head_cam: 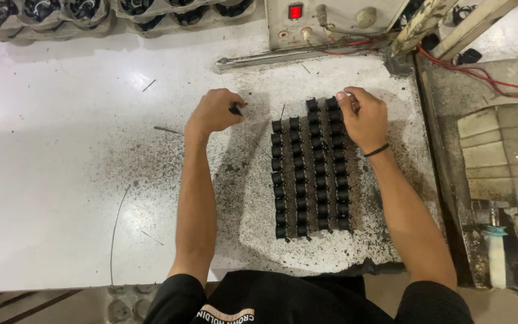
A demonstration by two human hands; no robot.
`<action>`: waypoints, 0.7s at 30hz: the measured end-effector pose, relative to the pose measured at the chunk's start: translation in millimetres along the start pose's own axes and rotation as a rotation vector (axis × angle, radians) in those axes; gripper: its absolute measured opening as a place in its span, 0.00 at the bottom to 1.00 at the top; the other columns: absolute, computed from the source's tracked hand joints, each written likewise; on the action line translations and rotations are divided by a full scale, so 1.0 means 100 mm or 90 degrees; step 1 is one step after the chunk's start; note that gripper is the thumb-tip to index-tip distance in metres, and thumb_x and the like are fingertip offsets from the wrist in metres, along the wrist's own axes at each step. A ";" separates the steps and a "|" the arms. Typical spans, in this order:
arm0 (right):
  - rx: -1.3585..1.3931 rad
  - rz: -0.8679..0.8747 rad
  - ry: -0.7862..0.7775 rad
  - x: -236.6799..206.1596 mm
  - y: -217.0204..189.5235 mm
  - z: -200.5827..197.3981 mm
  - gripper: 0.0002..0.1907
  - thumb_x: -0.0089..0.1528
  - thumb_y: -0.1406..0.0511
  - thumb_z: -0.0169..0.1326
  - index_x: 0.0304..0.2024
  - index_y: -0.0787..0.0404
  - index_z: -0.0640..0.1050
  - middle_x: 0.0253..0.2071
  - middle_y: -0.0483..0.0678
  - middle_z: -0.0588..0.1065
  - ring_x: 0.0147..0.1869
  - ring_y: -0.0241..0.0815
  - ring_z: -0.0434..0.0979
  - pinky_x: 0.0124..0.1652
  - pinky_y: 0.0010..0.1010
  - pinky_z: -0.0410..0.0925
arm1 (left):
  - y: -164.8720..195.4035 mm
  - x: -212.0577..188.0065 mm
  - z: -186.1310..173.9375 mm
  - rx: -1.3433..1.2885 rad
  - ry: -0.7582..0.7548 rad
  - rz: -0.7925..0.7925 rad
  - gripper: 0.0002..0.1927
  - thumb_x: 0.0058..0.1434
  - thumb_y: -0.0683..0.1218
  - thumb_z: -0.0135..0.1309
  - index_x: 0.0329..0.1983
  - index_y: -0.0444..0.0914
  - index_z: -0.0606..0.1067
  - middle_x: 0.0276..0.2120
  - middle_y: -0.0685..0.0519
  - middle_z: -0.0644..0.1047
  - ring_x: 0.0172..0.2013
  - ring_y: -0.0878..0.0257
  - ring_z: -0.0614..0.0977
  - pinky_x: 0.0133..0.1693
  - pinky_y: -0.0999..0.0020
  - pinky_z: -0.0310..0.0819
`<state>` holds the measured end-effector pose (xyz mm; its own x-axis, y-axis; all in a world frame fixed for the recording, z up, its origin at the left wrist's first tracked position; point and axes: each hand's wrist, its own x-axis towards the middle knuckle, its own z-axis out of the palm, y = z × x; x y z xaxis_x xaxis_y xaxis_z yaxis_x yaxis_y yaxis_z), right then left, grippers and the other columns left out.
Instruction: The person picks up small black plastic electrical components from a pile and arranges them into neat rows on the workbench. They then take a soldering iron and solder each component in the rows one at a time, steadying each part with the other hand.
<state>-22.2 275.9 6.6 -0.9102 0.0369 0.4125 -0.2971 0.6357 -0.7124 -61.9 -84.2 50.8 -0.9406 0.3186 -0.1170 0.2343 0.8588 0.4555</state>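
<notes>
The right hand is pinching a far black coil (rows nearby); the left hand is gripping a small dark piece.

Small black bobbins on the counter: four columns, roughly ten each, about forty total. Hands: two. Red indicator lamp: one.

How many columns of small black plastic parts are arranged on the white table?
4 columns of small black plastic parts stand side by side on the white table, between the left hand and right hand. The right hand hides the top of the rightmost column.
</notes>
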 end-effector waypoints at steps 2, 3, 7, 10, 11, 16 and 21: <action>0.012 0.005 0.014 0.00 0.02 0.00 0.16 0.71 0.58 0.59 0.47 0.67 0.82 0.31 0.53 0.80 0.30 0.40 0.78 0.31 0.30 0.69 | 0.08 0.05 0.06 -0.039 0.065 0.000 0.20 0.46 0.47 0.71 0.44 0.41 0.83 0.40 0.45 0.82 0.41 0.51 0.84 0.46 0.57 0.79; 0.019 0.007 0.021 0.00 0.03 0.01 0.16 0.71 0.58 0.59 0.47 0.67 0.82 0.30 0.53 0.79 0.29 0.40 0.78 0.31 0.30 0.68 | 0.14 0.08 0.10 -0.075 0.139 0.046 0.18 0.48 0.46 0.71 0.43 0.41 0.84 0.42 0.45 0.80 0.41 0.51 0.84 0.46 0.58 0.80; 0.040 -0.022 0.027 0.01 0.08 0.02 0.18 0.73 0.57 0.58 0.47 0.68 0.81 0.31 0.51 0.79 0.30 0.36 0.78 0.32 0.28 0.69 | 0.53 0.24 0.38 -0.175 0.275 0.191 0.20 0.49 0.43 0.70 0.46 0.39 0.83 0.44 0.44 0.77 0.42 0.48 0.82 0.45 0.58 0.80; 0.010 0.000 0.020 0.02 0.13 0.04 0.19 0.72 0.56 0.58 0.46 0.69 0.82 0.27 0.50 0.78 0.27 0.37 0.75 0.28 0.29 0.66 | 0.68 0.38 0.52 -0.193 0.216 0.199 0.22 0.47 0.44 0.71 0.47 0.40 0.82 0.43 0.45 0.78 0.42 0.49 0.82 0.46 0.57 0.79; 0.002 0.001 0.012 0.02 0.14 0.04 0.19 0.72 0.56 0.57 0.46 0.68 0.83 0.27 0.50 0.78 0.26 0.37 0.74 0.27 0.29 0.65 | 0.69 0.41 0.55 -0.192 0.186 0.188 0.22 0.47 0.44 0.72 0.47 0.40 0.83 0.42 0.46 0.79 0.42 0.50 0.82 0.46 0.57 0.79; 0.002 -0.028 0.010 0.02 0.16 0.05 0.20 0.74 0.55 0.56 0.47 0.68 0.83 0.28 0.49 0.78 0.27 0.35 0.74 0.26 0.27 0.65 | 0.61 0.43 0.55 -0.199 0.124 0.229 0.26 0.48 0.42 0.70 0.52 0.39 0.80 0.44 0.45 0.82 0.43 0.50 0.84 0.47 0.59 0.79; -0.001 -0.014 0.005 0.02 0.11 0.04 0.18 0.73 0.57 0.56 0.45 0.68 0.83 0.29 0.50 0.79 0.27 0.36 0.74 0.27 0.29 0.65 | 0.69 0.43 0.59 -0.258 0.133 0.149 0.24 0.48 0.45 0.71 0.48 0.37 0.77 0.39 0.45 0.84 0.39 0.51 0.86 0.44 0.60 0.80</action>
<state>-28.3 280.4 -2.8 -0.9010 0.0282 0.4329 -0.3172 0.6378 -0.7018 -71.3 12.5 25.2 -0.9129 0.3618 0.1891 0.3698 0.5367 0.7585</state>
